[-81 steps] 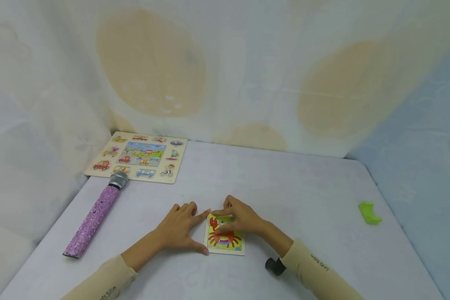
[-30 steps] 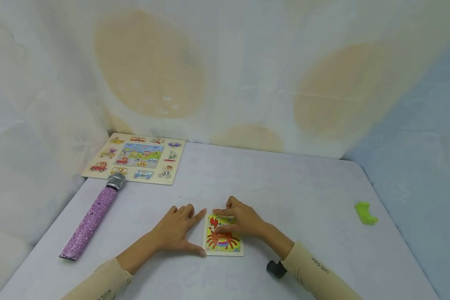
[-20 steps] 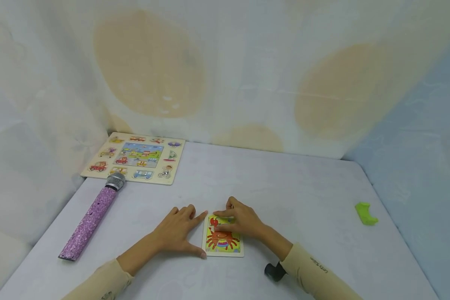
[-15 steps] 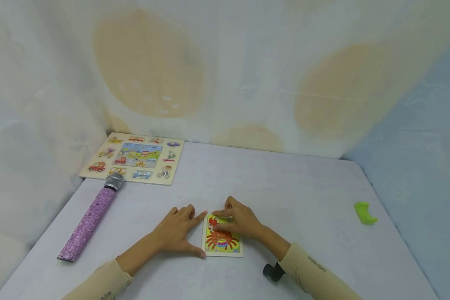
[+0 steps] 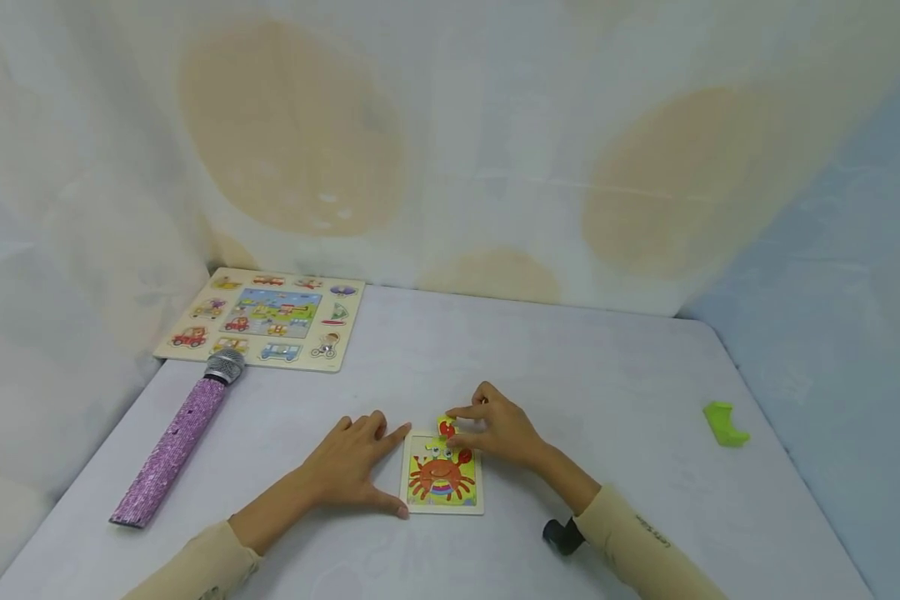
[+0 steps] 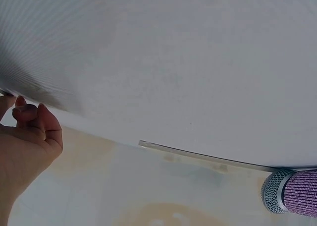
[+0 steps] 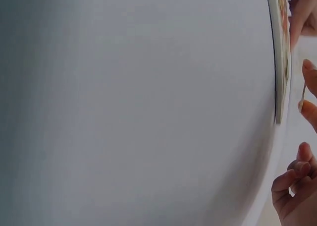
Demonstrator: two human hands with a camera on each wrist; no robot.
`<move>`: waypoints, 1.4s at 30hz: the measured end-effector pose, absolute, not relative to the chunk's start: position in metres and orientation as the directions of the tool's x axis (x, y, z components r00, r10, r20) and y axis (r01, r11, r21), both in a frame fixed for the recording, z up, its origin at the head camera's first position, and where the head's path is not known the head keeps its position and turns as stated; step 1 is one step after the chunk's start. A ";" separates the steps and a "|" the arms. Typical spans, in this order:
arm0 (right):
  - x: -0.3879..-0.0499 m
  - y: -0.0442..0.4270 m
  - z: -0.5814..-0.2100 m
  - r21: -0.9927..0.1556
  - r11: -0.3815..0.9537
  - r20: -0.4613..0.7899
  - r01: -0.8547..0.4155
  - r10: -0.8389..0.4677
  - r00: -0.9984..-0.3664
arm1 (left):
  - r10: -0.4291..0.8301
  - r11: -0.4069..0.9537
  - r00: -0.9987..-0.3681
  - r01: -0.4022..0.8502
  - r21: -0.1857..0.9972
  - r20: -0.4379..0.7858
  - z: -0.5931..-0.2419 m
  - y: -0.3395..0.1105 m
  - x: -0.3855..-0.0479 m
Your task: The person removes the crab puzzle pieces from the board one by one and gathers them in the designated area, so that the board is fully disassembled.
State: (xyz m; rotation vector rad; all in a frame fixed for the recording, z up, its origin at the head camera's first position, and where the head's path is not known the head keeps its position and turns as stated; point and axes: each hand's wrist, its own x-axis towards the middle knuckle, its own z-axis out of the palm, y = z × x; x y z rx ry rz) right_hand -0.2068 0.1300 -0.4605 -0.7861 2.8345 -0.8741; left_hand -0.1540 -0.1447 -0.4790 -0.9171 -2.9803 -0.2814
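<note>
I watch the person's right hand (image 5: 504, 427) pinch a small claw-printed piece (image 5: 446, 427) between thumb and forefinger. Just nearer the person than that pinch, the crab puzzle (image 5: 457, 511) lies flat; left of the grip, the left hand (image 5: 348, 458) spreads thumb and forefinger to the puzzle's left corners. I judge most of the crab in place and this piece's spot, the far-left corner, unfilled; fingertips partly cover the far edge.

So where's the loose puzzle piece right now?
In the head view's lower middle, the loose puzzle piece is pinched in the person's right grip, at the far edge of the crab puzzle frame.
</note>
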 end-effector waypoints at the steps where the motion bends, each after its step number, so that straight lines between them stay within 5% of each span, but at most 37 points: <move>1: -0.208 0.134 -0.461 -0.550 0.707 0.081 -0.445 -0.484 -0.871 | 0.557 0.812 -0.828 0.559 0.169 0.064 -0.479 -0.145 -0.154; 15: -0.235 0.205 -0.460 -0.519 0.765 0.163 -0.382 -0.350 -0.922 | 0.558 0.813 -0.828 0.560 0.156 0.065 -0.478 -0.146 -0.153; 42: -0.275 0.228 -0.459 -0.554 0.819 -0.080 -0.150 -0.232 -0.969 | 0.553 0.812 -0.831 0.555 0.180 0.062 -0.478 -0.145 -0.153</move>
